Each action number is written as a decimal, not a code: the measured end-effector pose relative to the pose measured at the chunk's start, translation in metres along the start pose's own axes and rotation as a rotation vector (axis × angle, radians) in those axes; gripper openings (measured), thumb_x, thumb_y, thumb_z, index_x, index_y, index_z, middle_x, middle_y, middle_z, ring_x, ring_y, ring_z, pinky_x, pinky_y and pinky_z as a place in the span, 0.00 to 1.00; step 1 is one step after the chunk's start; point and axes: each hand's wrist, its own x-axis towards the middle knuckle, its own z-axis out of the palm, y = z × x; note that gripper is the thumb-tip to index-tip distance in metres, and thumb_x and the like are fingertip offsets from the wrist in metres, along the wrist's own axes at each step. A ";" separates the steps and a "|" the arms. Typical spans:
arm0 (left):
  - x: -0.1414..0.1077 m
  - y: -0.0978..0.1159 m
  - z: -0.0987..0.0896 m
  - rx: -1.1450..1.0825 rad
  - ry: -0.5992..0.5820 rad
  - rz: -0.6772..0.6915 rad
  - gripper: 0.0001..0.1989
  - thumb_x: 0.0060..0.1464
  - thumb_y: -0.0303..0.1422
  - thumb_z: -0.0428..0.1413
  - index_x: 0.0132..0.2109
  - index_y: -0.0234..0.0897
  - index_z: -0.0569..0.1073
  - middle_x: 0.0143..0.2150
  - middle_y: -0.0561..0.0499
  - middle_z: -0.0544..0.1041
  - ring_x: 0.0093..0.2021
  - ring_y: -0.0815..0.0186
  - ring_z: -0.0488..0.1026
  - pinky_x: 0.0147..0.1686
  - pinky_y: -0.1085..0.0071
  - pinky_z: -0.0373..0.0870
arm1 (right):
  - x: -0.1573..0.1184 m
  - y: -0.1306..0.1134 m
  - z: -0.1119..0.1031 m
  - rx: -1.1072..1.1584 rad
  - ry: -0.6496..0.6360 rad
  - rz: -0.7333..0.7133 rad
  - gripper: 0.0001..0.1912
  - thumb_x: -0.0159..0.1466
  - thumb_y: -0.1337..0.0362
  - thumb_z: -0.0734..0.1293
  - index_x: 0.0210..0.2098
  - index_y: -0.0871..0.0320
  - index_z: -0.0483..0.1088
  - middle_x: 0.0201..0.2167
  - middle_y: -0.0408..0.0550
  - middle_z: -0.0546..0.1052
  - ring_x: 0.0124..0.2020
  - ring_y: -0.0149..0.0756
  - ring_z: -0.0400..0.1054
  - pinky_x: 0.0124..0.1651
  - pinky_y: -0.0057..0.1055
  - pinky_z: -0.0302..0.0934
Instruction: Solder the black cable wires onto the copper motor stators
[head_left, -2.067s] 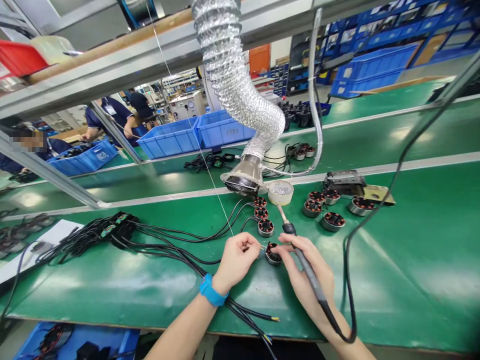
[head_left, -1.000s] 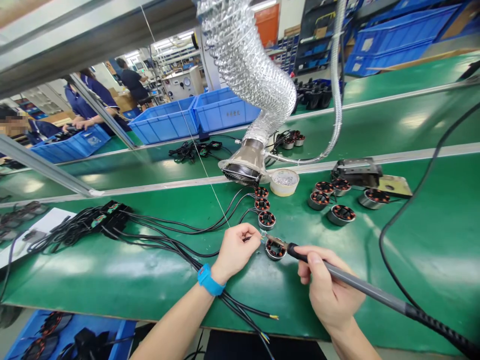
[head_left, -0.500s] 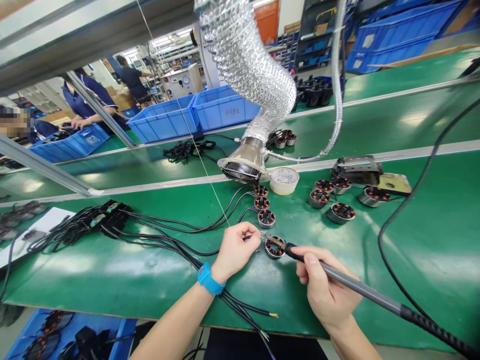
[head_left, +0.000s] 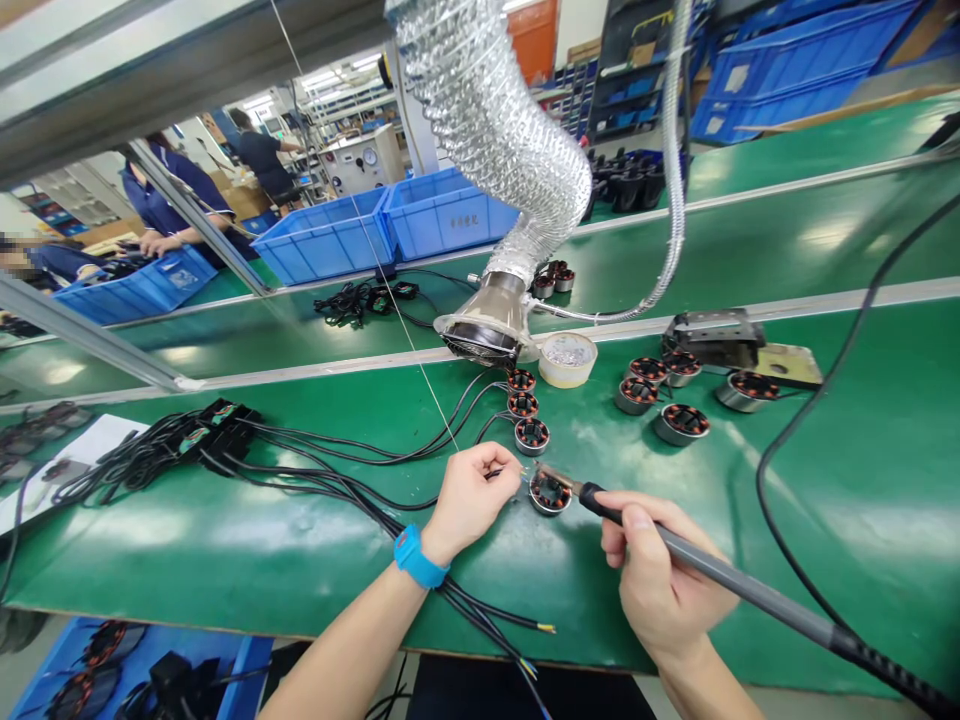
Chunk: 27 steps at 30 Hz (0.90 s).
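Between the thumb and fingers of my left hand (head_left: pixel 480 492) is the end of a black cable (head_left: pixel 409 503), with thin wire ends poking out beside a motor stator (head_left: pixel 550 508). That stator is a metal ring with copper windings, lying on the green bench. My right hand (head_left: pixel 667 575) is closed around the grey handle of a soldering iron (head_left: pixel 709 568). The iron's tip is just above the stator's upper edge, close to the wire ends; whether it touches them I cannot tell. A column of wired stators (head_left: pixel 532 436) stands just behind.
A fume extractor hood (head_left: pixel 487 320) on a foil duct hangs behind the stators, beside a round white tub (head_left: pixel 568 360). More stators (head_left: pixel 682 424) sit to the right near a soldering iron stand (head_left: pixel 716 340). Bundled black cables (head_left: pixel 217 430) lie left. Co-workers are beyond blue crates (head_left: pixel 326 240).
My right hand has drawn the soldering iron slightly right and down, its tip moving back from the wire ends. My left hand has stayed almost still with the cable.
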 end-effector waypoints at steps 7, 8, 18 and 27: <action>0.001 0.000 0.000 0.013 0.004 -0.005 0.05 0.51 0.28 0.55 0.30 0.32 0.74 0.26 0.54 0.72 0.27 0.72 0.64 0.29 0.76 0.59 | -0.002 0.003 -0.003 -0.010 0.001 -0.023 0.10 0.73 0.62 0.64 0.40 0.58 0.77 0.20 0.40 0.70 0.18 0.26 0.64 0.23 0.23 0.62; 0.001 0.000 0.000 0.013 0.004 -0.006 0.05 0.51 0.28 0.55 0.30 0.32 0.74 0.26 0.54 0.72 0.27 0.72 0.64 0.29 0.76 0.59 | -0.002 0.003 -0.003 -0.014 0.000 -0.027 0.10 0.73 0.62 0.64 0.40 0.58 0.77 0.20 0.40 0.70 0.18 0.26 0.64 0.23 0.23 0.62; 0.000 0.001 0.001 0.002 0.005 -0.007 0.05 0.50 0.28 0.55 0.30 0.32 0.73 0.27 0.53 0.72 0.28 0.71 0.65 0.30 0.76 0.60 | -0.001 0.004 -0.003 -0.045 -0.015 -0.041 0.10 0.73 0.62 0.64 0.41 0.57 0.77 0.21 0.39 0.70 0.19 0.26 0.65 0.25 0.24 0.63; 0.002 0.000 0.000 -0.003 0.006 -0.006 0.05 0.50 0.29 0.55 0.29 0.32 0.73 0.26 0.54 0.71 0.28 0.72 0.64 0.29 0.76 0.59 | -0.002 0.004 -0.002 -0.058 -0.009 -0.048 0.10 0.73 0.62 0.64 0.41 0.57 0.77 0.21 0.39 0.70 0.19 0.26 0.64 0.25 0.24 0.63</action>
